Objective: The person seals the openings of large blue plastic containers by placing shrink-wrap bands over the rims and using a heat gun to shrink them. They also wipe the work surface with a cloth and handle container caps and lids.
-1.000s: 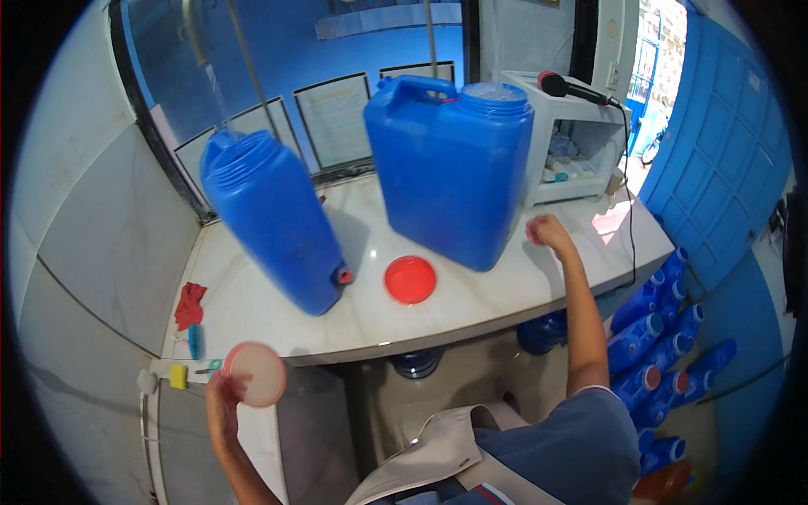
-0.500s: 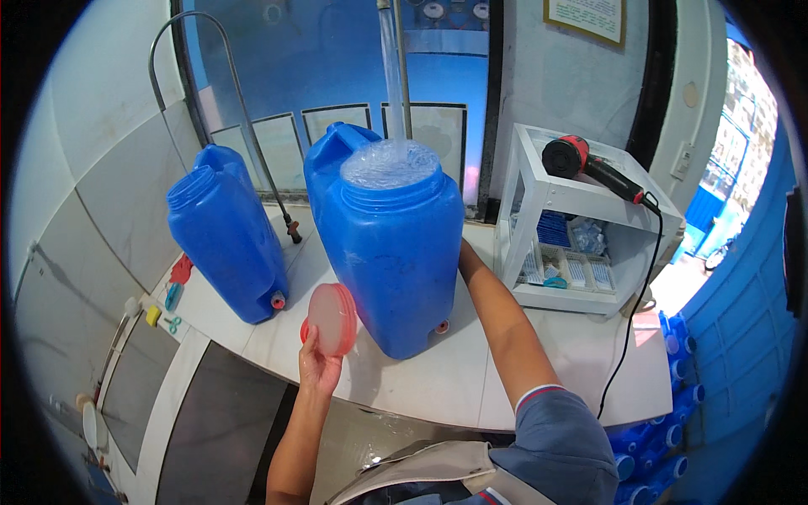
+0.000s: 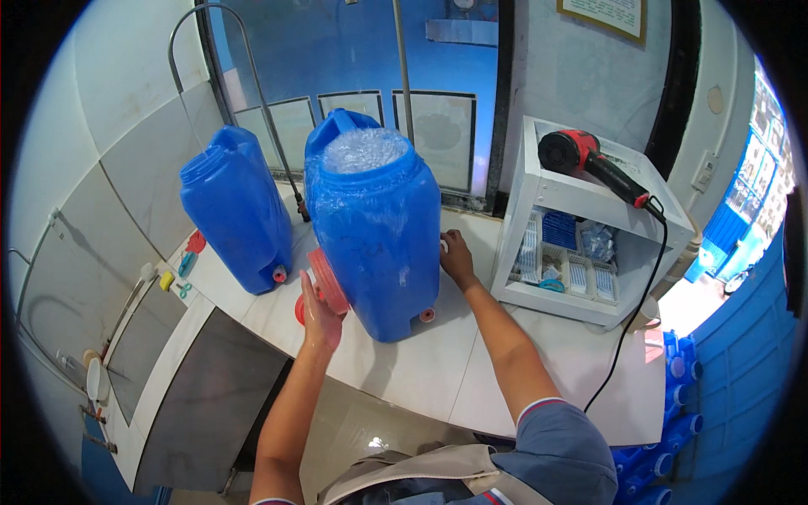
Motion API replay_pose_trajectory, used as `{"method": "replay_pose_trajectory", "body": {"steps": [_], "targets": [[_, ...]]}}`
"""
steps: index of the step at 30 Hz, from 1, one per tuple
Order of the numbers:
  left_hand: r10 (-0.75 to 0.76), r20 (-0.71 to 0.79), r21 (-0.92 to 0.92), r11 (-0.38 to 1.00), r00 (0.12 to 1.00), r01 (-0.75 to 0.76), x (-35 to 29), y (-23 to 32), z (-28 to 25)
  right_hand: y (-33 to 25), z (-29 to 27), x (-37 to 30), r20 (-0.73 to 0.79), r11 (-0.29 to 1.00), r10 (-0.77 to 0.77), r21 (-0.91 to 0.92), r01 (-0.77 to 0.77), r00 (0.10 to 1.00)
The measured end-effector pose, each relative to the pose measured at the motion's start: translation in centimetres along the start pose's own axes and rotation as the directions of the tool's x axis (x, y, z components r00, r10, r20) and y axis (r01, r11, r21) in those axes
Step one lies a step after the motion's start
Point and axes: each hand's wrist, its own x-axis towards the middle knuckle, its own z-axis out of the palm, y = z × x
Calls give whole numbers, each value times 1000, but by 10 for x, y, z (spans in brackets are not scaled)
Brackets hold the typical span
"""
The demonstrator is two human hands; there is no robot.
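Observation:
A large blue water jug (image 3: 374, 244) stands upright on the white counter, brimful, with bubbly water (image 3: 366, 150) at its wide open mouth and wet streaks down its front. My left hand (image 3: 321, 318) holds a round red screw lid (image 3: 326, 282) against the jug's lower left side. Just behind that hand shows part of another red ring or lid (image 3: 300, 310). At the jug's right side is my right hand (image 3: 455, 255), fingers bent and apart, nothing visible in it; whether the fingertips touch the jug is unclear. A second, uncapped blue jug (image 3: 236, 219) stands to the left.
A curved metal pipe (image 3: 246, 50) arches over the left jug. On the right, a white shelf box (image 3: 560, 299) holds small trays, with a red-black heat gun (image 3: 602, 164) on top and its cord hanging down. Small tools (image 3: 187, 263) lie at the left. Several blue jugs (image 3: 673, 429) stand beyond the counter's right end.
The water stream into the large jug has stopped. My right hand has come out from behind the jug to its right side. The lid in my left hand has tilted against the jug. The view has shifted.

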Motion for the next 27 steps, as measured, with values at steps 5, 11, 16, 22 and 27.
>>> {"method": "replay_pose_trajectory", "body": {"steps": [5,11,16,22,27], "targets": [[-63,-55,214,974,997,73,8,30,16,22,-20,16,95,998,-7,61,2,995],[519,58,600,665,853,-445,15,129,54,-83,-102,86,45,936,40,349,-53,998],[524,521,749,97,674,-655,14,165,145,-203,-178,124,37,593,-182,801,80,983],[243,669,740,-310,703,-597,33,152,181,-262,-173,123,273,713,-478,675,188,835],[339,688,723,-250,642,-644,36,143,175,-251,-157,112,119,750,-499,555,359,858]]}}
